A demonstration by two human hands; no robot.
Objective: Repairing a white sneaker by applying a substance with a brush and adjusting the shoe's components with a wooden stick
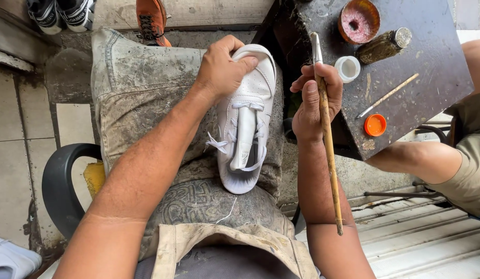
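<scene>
White leather sneaker point(245, 121) on the lap, left of the dark stained worktop point(431, 77). Left hand point(222, 70) clasps its toe; right hand point(315, 101) grips a long wooden brush point(327, 134). The upper looks clean, laces loose.

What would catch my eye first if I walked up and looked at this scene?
Likely the white sneaker, bright against the grimy cloth over the person's lap, with the left hand gripping its toe. Just right of it, the right hand holds a long wooden-handled brush. Beyond, a stained dark table carries a reddish tin and an orange cap.
</scene>
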